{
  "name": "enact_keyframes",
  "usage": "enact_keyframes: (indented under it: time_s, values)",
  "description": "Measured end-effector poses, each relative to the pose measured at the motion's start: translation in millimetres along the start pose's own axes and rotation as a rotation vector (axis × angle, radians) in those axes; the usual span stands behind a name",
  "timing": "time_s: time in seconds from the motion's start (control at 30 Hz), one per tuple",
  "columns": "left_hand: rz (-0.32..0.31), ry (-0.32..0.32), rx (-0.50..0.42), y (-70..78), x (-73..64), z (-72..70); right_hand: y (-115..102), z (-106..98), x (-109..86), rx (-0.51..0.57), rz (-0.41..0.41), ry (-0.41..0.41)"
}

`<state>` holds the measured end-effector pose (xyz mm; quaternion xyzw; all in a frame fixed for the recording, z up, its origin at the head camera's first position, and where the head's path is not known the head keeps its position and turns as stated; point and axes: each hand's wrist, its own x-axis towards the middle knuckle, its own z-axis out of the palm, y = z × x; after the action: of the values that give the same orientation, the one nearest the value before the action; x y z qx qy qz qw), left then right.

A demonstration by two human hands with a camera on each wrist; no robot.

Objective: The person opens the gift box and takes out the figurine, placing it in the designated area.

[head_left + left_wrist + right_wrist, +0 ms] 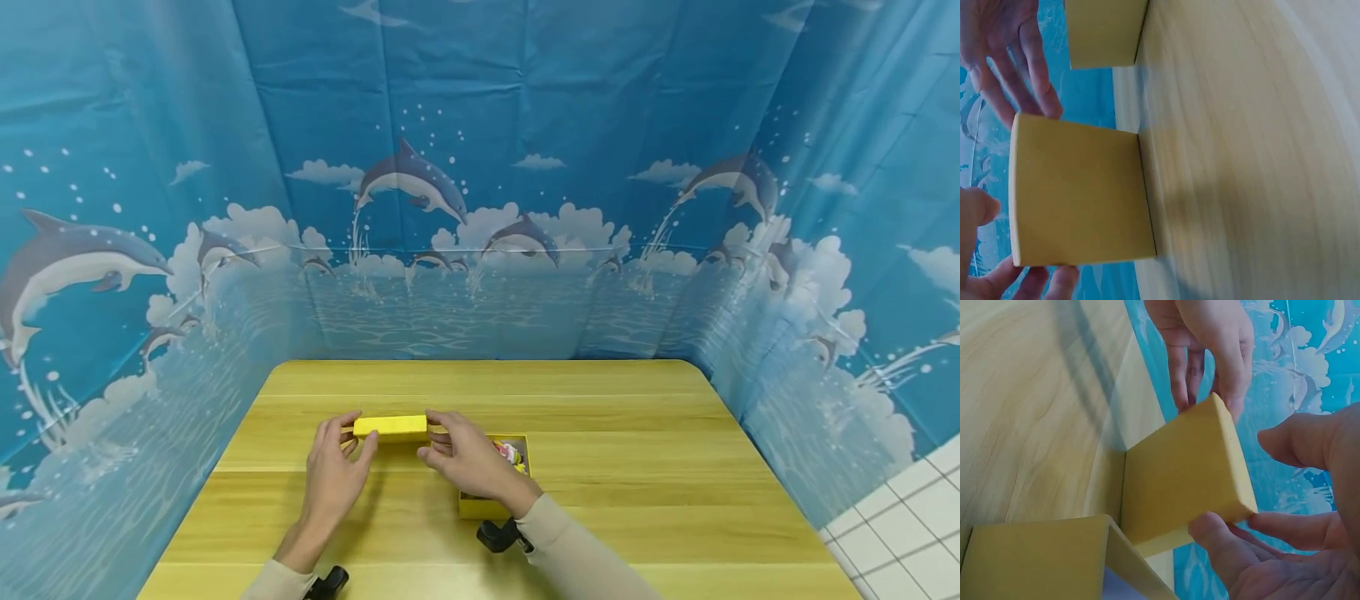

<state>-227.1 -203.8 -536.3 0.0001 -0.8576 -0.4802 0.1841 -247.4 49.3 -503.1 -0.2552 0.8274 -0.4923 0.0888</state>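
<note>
Both hands hold a flat, square yellow box lid [390, 426] between them over the left-middle of the table. My left hand [333, 475] is at its left end, fingertips along the edge and thumb near the front. At the opposite end is my right hand [468, 458], whose fingertips touch the side and corner of the lid [1175, 475] in the right wrist view; its thumb stands off. Under the right wrist sits an open yellow box [480, 507] with small colourful items [510, 452] inside, partly hidden by the hand and forearm.
The wooden table [615, 467] extends to both sides and behind the hands. A blue curtain [465, 308] printed with dolphins surrounds its back and sides. White tiles [900, 525] show at the lower right.
</note>
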Motion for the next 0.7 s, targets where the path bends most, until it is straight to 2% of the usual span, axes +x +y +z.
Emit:
enact_keyframes:
  time_s: [0.13, 0.3, 0.53, 0.7]
  values:
    - [-0.001, 0.010, 0.056, -5.6, -1.7, -4.7, 0.1, 1.0, -0.9, 0.007, 0.026, -0.024]
    - [-0.021, -0.019, 0.118, -12.3, -7.0, -7.2, 4.1, 3.8, -4.6, -0.006, 0.049, -0.090]
    - [-0.016, -0.053, 0.180, -17.6, -10.5, -7.5, 7.5, 4.6, -8.5, -0.010, 0.047, -0.165]
    - [-0.006, -0.072, 0.251, -16.1, -12.8, -5.6, 8.9, 2.7, -13.3, -0.031, 0.031, -0.176]
